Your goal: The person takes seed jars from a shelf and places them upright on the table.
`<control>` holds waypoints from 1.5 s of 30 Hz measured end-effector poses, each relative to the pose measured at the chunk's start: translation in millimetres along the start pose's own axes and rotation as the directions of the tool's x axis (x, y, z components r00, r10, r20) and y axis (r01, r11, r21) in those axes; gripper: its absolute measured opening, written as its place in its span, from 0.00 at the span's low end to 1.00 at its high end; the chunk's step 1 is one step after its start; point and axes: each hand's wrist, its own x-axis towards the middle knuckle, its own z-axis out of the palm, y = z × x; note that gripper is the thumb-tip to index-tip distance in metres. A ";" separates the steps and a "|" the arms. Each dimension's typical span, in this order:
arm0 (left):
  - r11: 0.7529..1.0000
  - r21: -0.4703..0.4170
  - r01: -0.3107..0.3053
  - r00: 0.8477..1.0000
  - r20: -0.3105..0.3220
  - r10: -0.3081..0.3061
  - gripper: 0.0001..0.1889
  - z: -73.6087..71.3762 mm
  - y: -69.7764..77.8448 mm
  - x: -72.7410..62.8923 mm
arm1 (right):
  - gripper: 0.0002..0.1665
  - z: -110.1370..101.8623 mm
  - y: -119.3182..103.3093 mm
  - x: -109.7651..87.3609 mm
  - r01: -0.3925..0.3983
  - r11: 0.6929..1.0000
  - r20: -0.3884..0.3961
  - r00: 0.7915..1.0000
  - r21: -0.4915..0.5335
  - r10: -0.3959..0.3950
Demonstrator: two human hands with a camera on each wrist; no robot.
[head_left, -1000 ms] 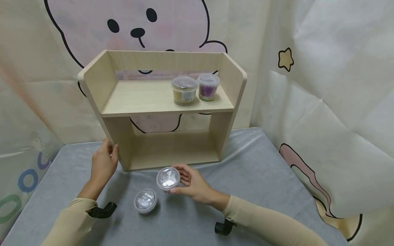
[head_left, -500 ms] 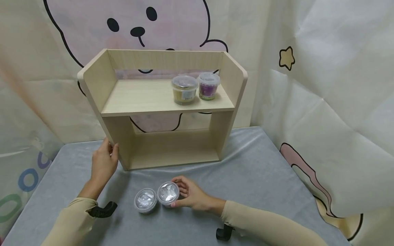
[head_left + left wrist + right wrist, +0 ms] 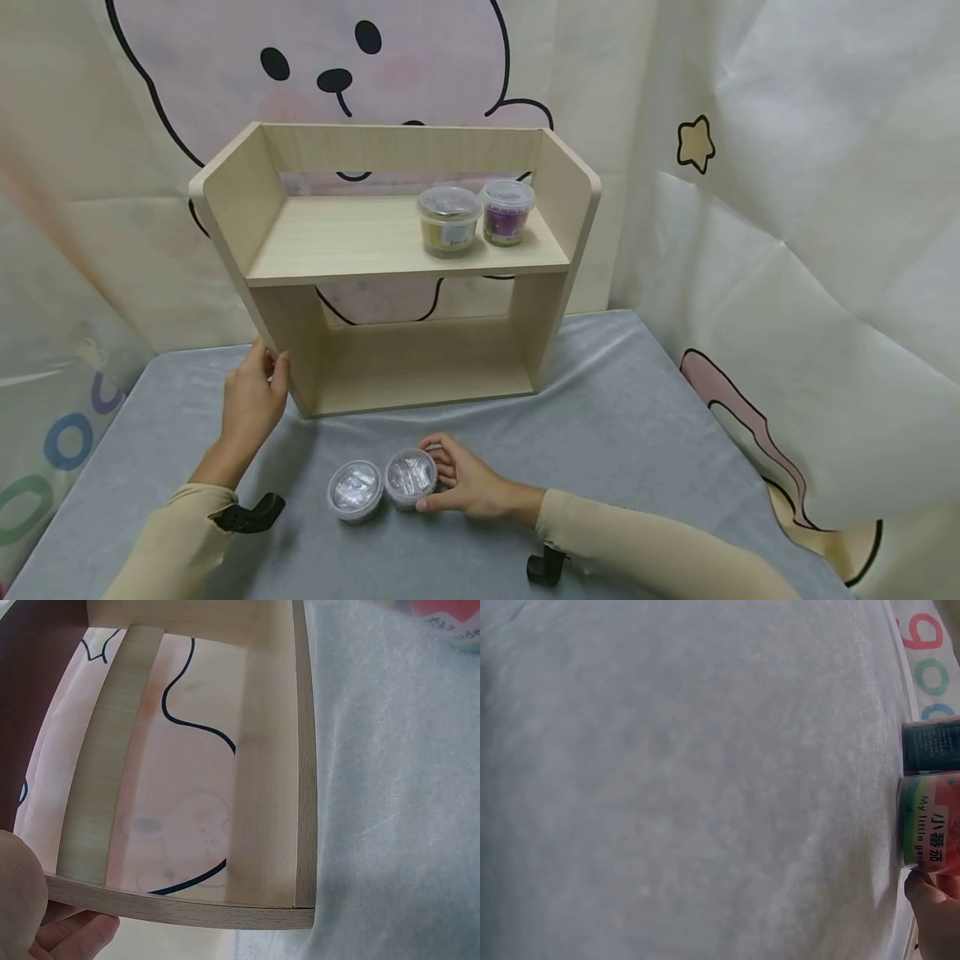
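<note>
My right hand [image 3: 474, 482] grips a small clear-lidded plastic cup [image 3: 409, 477], fingers behind it and thumb in front. In the right wrist view this cup [image 3: 932, 825] has a red and green label reading "My little". A second lidded cup [image 3: 356, 490] stands close on its left; its dark label [image 3: 933, 747] shows in the right wrist view. At the left, my left hand [image 3: 255, 396] holds the side edge of a two-tier wooden shelf [image 3: 408, 237]. The left wrist view shows the shelf's side panel [image 3: 187, 911] between the left thumb and fingertips [image 3: 86, 937].
On the upper tier, toward the right, stand a yellowish lidded cup [image 3: 448, 223] and a purple one [image 3: 507, 215]. A grey-blue cloth [image 3: 600, 433] covers the table. Printed fabric [image 3: 787, 208] hangs behind and at both sides.
The right hand has brought its cup toward the person and down beside the second cup, moving only slightly in the last half second. The left hand stays on the shelf's edge.
</note>
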 end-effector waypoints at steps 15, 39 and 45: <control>1.000 0.002 -0.005 1.000 -0.003 0.005 0.07 0.2 -0.3 0.7 | 0.41 -0.3 -2.0 -3.4 -0.021 0.999 -0.019 1.000 -0.041 0.020; 1.000 -0.009 -0.022 1.000 0.004 0.022 0.09 -1.0 1.3 0.6 | 0.31 -43.4 -86.5 3.7 0.200 0.952 -0.109 0.967 -0.232 -0.229; 1.000 -0.005 -0.016 1.000 0.003 0.016 0.09 0.4 -0.3 0.6 | 0.28 -58.5 -135.2 9.5 0.288 0.917 -0.187 0.920 -0.277 -0.345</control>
